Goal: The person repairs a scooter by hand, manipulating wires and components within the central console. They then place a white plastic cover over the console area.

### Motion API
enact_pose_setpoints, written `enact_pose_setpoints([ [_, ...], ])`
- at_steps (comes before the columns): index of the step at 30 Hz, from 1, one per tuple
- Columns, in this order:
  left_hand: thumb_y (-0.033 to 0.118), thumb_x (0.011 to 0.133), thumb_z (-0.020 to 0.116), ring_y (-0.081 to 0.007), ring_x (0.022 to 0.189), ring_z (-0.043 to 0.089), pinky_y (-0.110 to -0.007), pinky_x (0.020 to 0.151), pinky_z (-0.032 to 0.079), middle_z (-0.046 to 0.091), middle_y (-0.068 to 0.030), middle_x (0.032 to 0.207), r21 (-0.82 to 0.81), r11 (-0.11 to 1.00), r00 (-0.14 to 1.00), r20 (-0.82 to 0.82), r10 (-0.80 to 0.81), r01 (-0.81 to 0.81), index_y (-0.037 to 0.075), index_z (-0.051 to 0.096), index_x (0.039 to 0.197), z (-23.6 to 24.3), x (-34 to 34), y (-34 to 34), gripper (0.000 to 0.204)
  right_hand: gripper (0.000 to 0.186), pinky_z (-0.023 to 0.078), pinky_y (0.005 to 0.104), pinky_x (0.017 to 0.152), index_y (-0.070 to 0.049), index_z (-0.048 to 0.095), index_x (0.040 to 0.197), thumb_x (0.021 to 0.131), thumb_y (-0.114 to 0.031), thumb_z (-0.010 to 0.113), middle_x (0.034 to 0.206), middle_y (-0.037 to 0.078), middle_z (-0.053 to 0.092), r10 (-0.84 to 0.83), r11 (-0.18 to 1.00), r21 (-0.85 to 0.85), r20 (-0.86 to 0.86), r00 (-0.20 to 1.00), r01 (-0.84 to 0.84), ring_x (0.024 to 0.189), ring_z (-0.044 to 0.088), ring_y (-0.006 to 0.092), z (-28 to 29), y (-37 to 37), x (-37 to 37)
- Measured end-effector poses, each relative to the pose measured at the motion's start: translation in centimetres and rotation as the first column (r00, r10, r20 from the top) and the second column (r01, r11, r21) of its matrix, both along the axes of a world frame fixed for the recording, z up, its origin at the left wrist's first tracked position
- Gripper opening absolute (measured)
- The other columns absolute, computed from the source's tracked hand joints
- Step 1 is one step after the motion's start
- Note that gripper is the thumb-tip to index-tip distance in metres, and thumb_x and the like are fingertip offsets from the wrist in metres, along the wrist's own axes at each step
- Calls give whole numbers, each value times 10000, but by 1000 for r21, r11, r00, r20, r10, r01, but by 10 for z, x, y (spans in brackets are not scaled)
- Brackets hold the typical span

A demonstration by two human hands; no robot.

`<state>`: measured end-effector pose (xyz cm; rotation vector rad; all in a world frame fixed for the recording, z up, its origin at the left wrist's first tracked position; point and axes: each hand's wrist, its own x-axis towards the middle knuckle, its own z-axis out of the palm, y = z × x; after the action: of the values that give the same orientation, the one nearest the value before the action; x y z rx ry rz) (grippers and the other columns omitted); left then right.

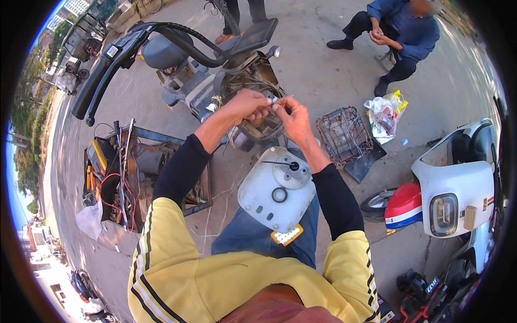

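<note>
My left hand [245, 105] and my right hand [293, 118] meet in front of the opened front of a scooter [250, 75]. Fingertips of both pinch around a small pale piece [273, 99], too small to name. Below my hands a scuffed white plastic cover [253, 188] rests on my lap. It has a round hole with a black fitting [294, 166] and a dark cable end. A black rubber ring [279, 195] lies on it. At its lower edge is a yellow-framed lamp [287, 235].
On the left stands a metal-framed box [142, 132] of tools and wires. To the right are a wire basket [344, 134], a plastic bag [385, 116] and a white scooter [458, 188]. A seated person [406, 32] is at the upper right; another person's legs [245, 11] show beyond the handlebar [102, 70].
</note>
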<state>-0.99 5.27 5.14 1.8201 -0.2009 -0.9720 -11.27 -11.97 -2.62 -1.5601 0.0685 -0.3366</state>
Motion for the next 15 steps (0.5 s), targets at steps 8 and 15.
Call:
enact_pose_setpoints([
  [8, 201, 1018, 744, -77, 724, 620, -239, 604, 487, 690, -9, 815, -43, 997, 946, 319, -48, 65, 32, 738, 967, 2, -5, 0, 177, 150, 470, 307, 654, -5, 718, 997, 982, -151, 749, 747, 22, 651, -3, 997, -80, -23, 1000, 1, 706, 541, 93, 8, 5, -1],
  [15, 175, 1047, 723, -80, 776, 621, -265, 706, 532, 705, -4, 860, -93, 985, 915, 391, -97, 144, 5, 737, 1014, 5, -5, 3, 174, 160, 485, 304, 661, 5, 728, 1000, 976, -150, 758, 760, 26, 675, -6, 997, -83, -28, 1000, 4, 707, 561, 91, 9, 2, 1],
])
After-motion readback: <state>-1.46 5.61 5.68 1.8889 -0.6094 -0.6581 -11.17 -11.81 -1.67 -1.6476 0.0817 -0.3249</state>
